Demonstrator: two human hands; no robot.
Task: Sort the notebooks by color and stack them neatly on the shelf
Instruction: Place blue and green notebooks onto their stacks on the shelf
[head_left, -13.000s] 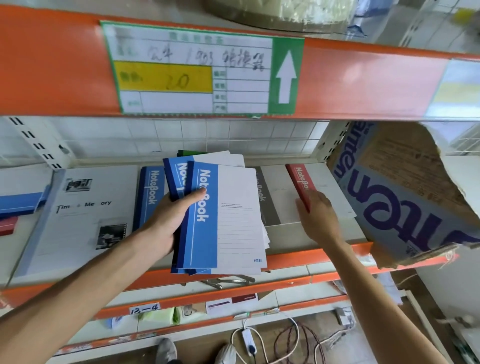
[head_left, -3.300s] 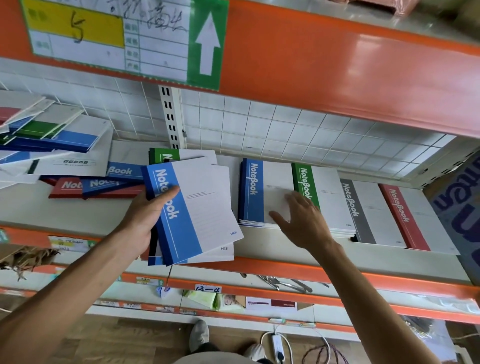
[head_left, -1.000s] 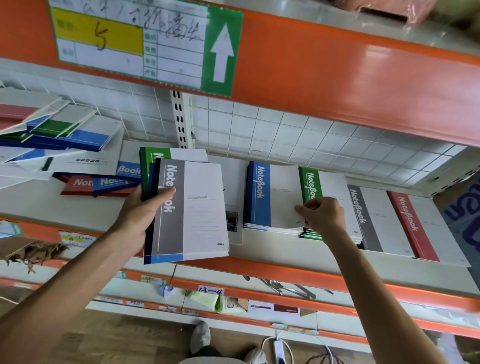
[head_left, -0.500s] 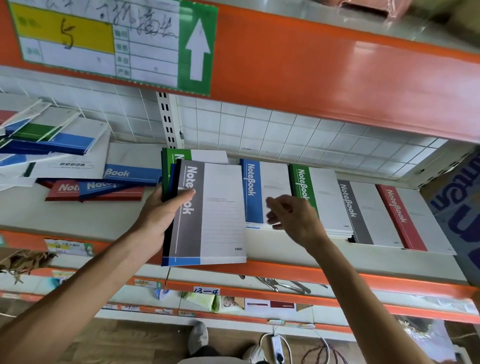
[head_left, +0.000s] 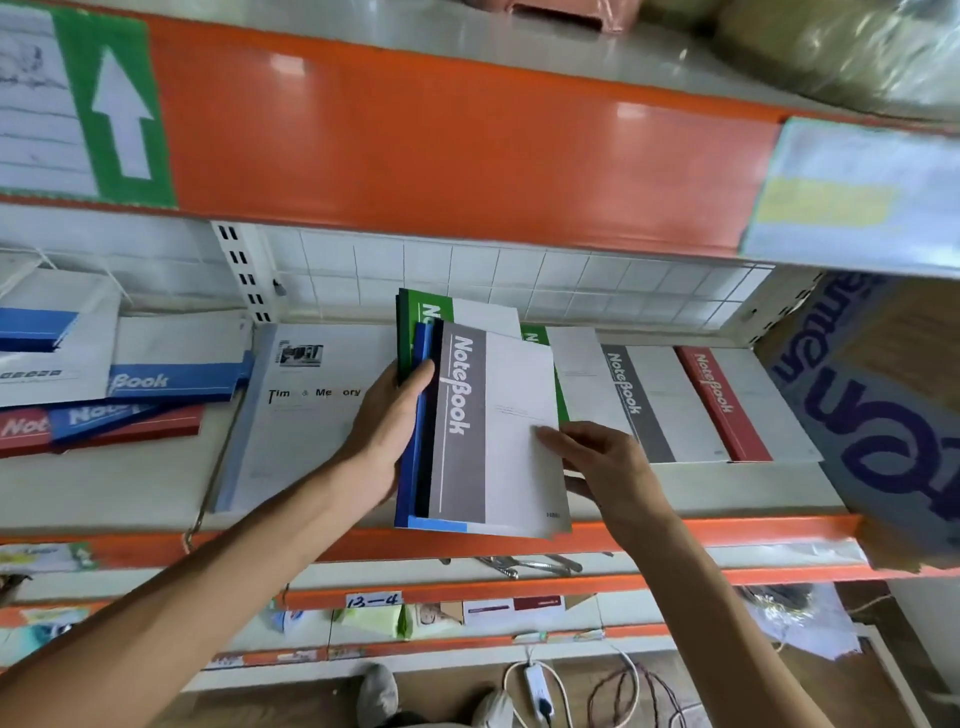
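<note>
Reading "NoteBook" on its grey spine band, the top notebook (head_left: 493, 431) heads a fanned bundle over the shelf (head_left: 130, 493) front edge; left grip (head_left: 387, 436) clasps the bundle, right grip (head_left: 608, 467) pinches its right edge. "Time & Memory" booklet (head_left: 306, 410) lies partly hidden behind.

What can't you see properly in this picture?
Head view:
- Sorted blue pile: not visible, behind the held fan of notebooks in the left hand.
- Green-spined pile: mostly covered by that fan.
- Purple-lettered cardboard box: cut off at the right edge.
- Yellow-patched shelf label: too blurred to read.
</note>
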